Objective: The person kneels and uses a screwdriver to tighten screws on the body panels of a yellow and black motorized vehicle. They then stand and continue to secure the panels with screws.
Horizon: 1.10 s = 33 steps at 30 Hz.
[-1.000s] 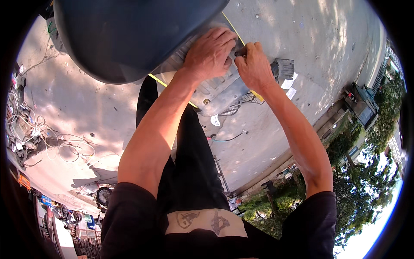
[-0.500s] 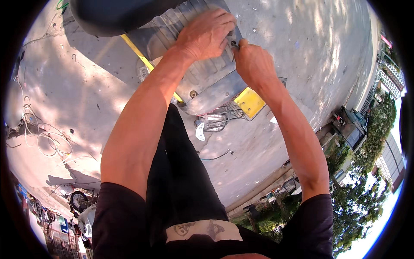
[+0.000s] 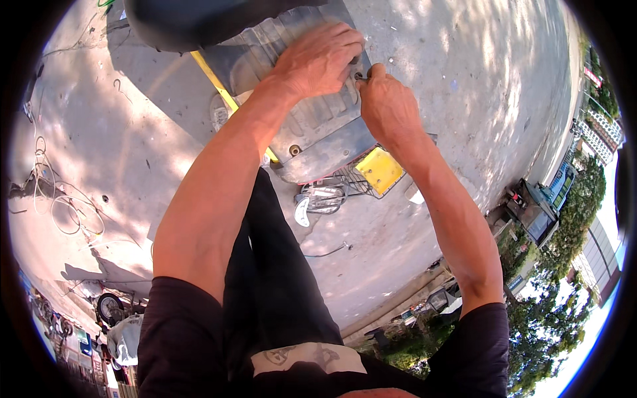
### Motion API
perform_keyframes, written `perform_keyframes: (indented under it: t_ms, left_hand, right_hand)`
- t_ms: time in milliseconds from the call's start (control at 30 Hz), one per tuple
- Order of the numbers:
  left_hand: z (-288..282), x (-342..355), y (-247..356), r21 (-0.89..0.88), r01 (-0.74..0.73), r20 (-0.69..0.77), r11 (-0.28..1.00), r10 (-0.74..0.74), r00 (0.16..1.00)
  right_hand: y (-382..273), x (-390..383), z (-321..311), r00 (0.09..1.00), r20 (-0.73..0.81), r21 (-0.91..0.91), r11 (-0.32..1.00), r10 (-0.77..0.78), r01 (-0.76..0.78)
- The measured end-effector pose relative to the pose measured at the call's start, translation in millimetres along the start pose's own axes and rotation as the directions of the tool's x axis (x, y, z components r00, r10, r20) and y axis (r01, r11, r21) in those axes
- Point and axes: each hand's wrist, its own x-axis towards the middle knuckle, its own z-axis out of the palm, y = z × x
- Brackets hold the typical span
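Note:
A grey ridged floor panel (image 3: pixel 325 129), looking like a vehicle's footboard, lies beneath my hands. My left hand (image 3: pixel 318 58) rests over the panel with its fingers curled at the right edge; a small dark thing shows by the fingertips, its kind unclear. Close beside it, my right hand (image 3: pixel 390 106) is closed, thumb and fingers pressed together on a thin dark piece that meets a round dark fitting (image 3: pixel 359 75) at the panel's edge. What the right hand grips is mostly hidden. A brass-coloured round fitting (image 3: pixel 295 150) sits near the panel's lower corner.
A large black rounded part (image 3: pixel 212 23) overhangs the panel at the top. A yellow strip (image 3: pixel 213 81) runs along its left side. Below the panel are a yellow plate (image 3: pixel 379 170) and a metal-and-white part (image 3: pixel 322 198). Loose hose (image 3: pixel 79 209) lies on the ground at left.
The view has shifted slightly, so the panel and surroundings sit a little differently. Both hands keep nearly the same places at the panel's edge, with only slight movement.

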Motion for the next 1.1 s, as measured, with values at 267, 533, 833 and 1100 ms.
perform_keyframes:
  t_ms: [267,533,833,1100]
  left_hand:
    - [-1,0,0,-0.008,0.033,0.031,0.999,-0.033,0.999]
    - [2,0,-4,0.017,-0.013,0.007,1.0,0.013,1.0]
    - [-2,-1,3,-0.006,0.073,0.026,0.997,-0.073,0.997]
    - [0,2,-3,0.029,-0.003,0.024,1.0,0.003,1.0]
  right_hand:
    - [32,6,-5,0.844,0.012,-0.321,0.797,-0.536,0.511]
    - [4,-7,6,0.989,-0.144,0.178,0.982,-0.037,0.062]
    - [32,1,-6,0.899,0.017,-0.129,0.891,-0.437,0.435]
    - [9,0,-10,0.997,-0.002,0.024,0.996,-0.082,0.082]
